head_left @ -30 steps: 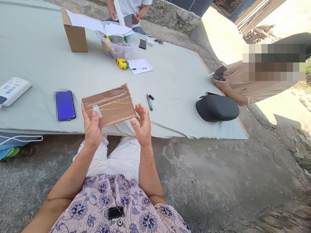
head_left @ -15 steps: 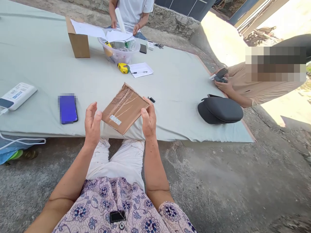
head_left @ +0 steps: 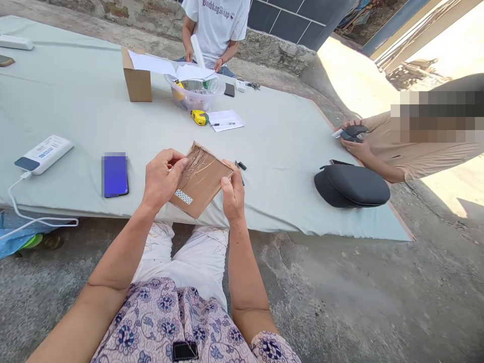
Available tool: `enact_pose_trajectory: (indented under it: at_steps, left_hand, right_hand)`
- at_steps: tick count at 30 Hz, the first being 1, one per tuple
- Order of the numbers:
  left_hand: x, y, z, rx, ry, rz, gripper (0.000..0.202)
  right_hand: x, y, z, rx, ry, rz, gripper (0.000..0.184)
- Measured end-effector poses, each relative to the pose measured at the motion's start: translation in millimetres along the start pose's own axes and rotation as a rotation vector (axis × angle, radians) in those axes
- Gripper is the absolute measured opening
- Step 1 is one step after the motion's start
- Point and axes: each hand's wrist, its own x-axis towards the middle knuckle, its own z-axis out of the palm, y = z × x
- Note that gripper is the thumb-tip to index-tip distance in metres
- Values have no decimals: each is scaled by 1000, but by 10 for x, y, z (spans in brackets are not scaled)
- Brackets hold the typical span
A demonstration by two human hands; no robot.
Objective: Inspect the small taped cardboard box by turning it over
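Observation:
A flat brown piece of cardboard [head_left: 202,176] is held up over the near edge of the table. Dark scribbled lines and light scratches mark its face, and a white dotted strip lies near its lower left edge. My left hand [head_left: 161,179] pinches the upper left edge, thumb in front and fingers curled. At the right corner my right hand [head_left: 232,194] grips it with the thumb on the face; its other fingers are partly hidden behind. A small black object [head_left: 241,165], of a kind I cannot make out, shows just beyond the right hand.
On the cloth-covered table [head_left: 280,151] lie a phone [head_left: 115,174], a cabled power bank [head_left: 44,154], a black case [head_left: 351,185], a tape measure [head_left: 199,117] and paper with a pen [head_left: 227,121]. Farther back stand a cardboard box [head_left: 138,84] and a filled plastic basin [head_left: 194,101]. Two people sit nearby.
My left hand has gone from open beside the cardboard to pinching its upper left edge. My right hand keeps its hold. The camera view has shifted slightly.

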Motion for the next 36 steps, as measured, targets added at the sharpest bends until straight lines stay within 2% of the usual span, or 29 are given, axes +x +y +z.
enact_pose_trajectory:
  at_steps: [3,7,11,14,19,24,27,32,36]
  left_hand:
    - [7,7,-3,-58,27,-83,13]
    - [74,-44,-19,-144,10,-101,14]
    - [196,-25,-36,-154,18,-11,11]
    - [249,74,-40,-58,46,58,12]
    - [232,140,-1,91,-10,53,17]
    - [242,101,47,117,18,116,16]
    - [261,104,69,44,-6,85,17]
    - [306,91,104,-225,-74,-69,22]
    - [355,55,120,-371,-114,-139,27]
  right_hand:
    - [32,52,0,-16,-3,-34,46]
    - [87,131,4,32,63,-33,46]
    - [121,140,9,8,26,-35,45]
    - [127,115,25,1,12,-60,45]
    - [119,105,42,35,4,-65,45]
    - [121,137,47,60,0,-69,45]
    - [139,176,49,78,-5,-71,46]
    - [183,244,40,155,-33,-48,47]
    - [197,256,40,189,-45,-39,48]
